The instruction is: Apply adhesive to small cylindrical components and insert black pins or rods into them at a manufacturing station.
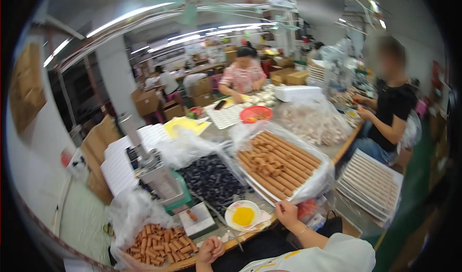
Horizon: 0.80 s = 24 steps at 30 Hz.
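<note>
- Left hand (210,249) is down by the near edge of the bench (230,245), fingers curled in. Can't tell if they're closed on anything, it's too small and blurry.
- Closest stuff to those fingers: the loose tubes (161,245), a brown heap just to the left. Can't tell if hand and heap actually touch.
- Right hand (287,213) is at the near corner of the white tray (312,184), fingers bent. Can't tell if they're gripping the edge or just next to it.
- The tray tubes (281,163) lie just beyond those fingers on the far side: long brown ones in rows, with shorter ones piled on top.
- One single tube (192,215) sits on the grey block (201,225), to the far left of the left hand and apart from its fingers.
- Between the two hands, a bit farther in, there's a bowl (228,217) with yellow stuff in it.
- Black bits (209,178) are heaped beyond the bowl, left of the tray.
- The press (161,180) with a green base stands left of the black bits, and a clear bag (131,213) bunches up around the loose tubes.
- Two co-workers too: striped top (243,77) on the far side, black shirt (395,98) on the right.
</note>
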Available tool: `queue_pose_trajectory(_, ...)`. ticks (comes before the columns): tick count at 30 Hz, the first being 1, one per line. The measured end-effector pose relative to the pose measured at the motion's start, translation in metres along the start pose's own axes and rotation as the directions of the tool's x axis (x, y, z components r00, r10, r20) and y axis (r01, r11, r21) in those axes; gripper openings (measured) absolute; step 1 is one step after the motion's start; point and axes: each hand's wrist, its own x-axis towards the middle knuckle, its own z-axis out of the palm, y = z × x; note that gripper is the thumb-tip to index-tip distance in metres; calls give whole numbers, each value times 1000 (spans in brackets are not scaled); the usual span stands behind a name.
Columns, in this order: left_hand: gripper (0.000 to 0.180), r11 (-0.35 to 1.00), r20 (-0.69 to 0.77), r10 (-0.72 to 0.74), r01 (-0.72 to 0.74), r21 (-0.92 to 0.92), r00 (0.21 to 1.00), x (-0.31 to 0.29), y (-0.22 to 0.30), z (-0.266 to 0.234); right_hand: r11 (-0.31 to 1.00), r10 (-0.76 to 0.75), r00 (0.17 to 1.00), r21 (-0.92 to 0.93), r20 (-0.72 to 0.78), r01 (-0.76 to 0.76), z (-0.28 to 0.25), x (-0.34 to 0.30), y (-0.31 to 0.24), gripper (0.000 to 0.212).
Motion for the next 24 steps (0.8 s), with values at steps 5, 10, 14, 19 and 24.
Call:
queue_pose_trajectory(5,30,1000,-48,-25,26,8,999,-10,1,16,998,-45,999,37,4,45,0,10,-18,13)
queue_pose_trajectory(10,25,985,-79,20,-6,170,997,-4,0,21,998,-3,1000,56,-24,5,4,14,-15,11)
queue_pose_trajectory(14,29,994,-39,21,-16,106,999,-4,-2,9,999,10,1000,52,-14,-9,3,13,-14,9)
queue_pose_trajectory(19,29,1000,-37,13,-14,-9,999,-9,2,3,997,-29,999,72,-31,31,6,9,-15,9)
queue_pose_trajectory(24,26,1000,-36,-3,3,-6,999,-6,1,8,995,-42,999,88,-35,45,1,10,-12,8)
